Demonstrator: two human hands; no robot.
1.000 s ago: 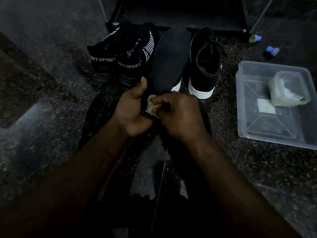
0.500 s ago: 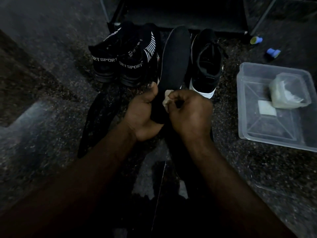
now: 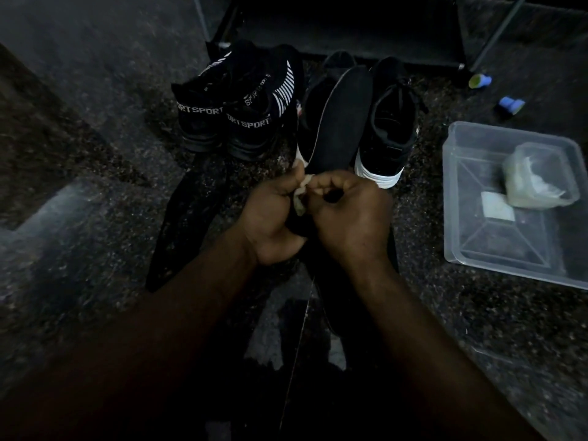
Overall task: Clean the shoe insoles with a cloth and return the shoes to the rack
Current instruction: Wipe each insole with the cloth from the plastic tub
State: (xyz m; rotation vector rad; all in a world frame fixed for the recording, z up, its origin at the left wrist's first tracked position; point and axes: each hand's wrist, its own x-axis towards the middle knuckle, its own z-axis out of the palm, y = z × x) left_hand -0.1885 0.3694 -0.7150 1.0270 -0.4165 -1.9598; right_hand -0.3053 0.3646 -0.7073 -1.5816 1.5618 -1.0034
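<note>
Head view: two hands work on a long black foam insole [image 3: 339,122].
Left hand [image 3: 270,218] grips its heel end; right hand [image 3: 346,218] pinches a small pale cloth [image 3: 302,194] against it.

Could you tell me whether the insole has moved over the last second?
Yes: the insole has drawn back from the rack and shifted right, uncovering the shoe behind it.

A clear plastic tub [image 3: 509,272] sits on the speckled floor [image 3: 95,160] with a small cloudy box [image 3: 537,176] inside. A little blue thing [image 3: 510,105] lies behind it, near another little thing [image 3: 479,80]
</note>
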